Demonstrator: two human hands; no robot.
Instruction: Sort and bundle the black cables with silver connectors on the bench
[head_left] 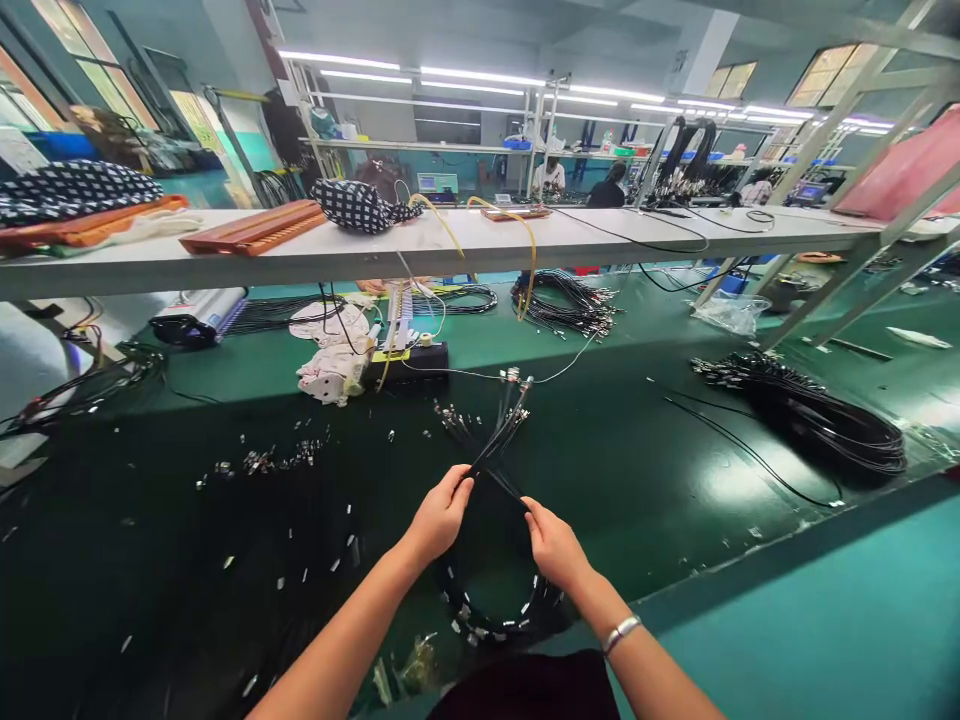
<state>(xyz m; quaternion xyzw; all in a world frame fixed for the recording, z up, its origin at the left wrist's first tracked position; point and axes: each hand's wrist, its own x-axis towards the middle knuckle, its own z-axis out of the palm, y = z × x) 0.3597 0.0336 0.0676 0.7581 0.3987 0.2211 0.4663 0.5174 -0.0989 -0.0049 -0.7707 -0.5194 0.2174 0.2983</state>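
Note:
A bundle of thin black cables (496, 632) hangs in a loop near the bench's front edge, with small white tags along its lower curve. Its ends cross above and fan out into small metal connectors (517, 412). My left hand (442, 512) is closed round the bundle just below the crossing, on the left side. On the right side, my right hand (553, 545) pinches the other part of the bundle; a metal bracelet (622, 634) is on that wrist. The palms and the cable parts inside the fingers are hidden.
A coiled bundle of black cables (832, 415) lies to the right, another coil (566, 303) at the back under the white shelf (570, 238). Loose cables with connectors (277, 458) spread at left. A black box (409, 362) stands behind my hands. Several people sit far off.

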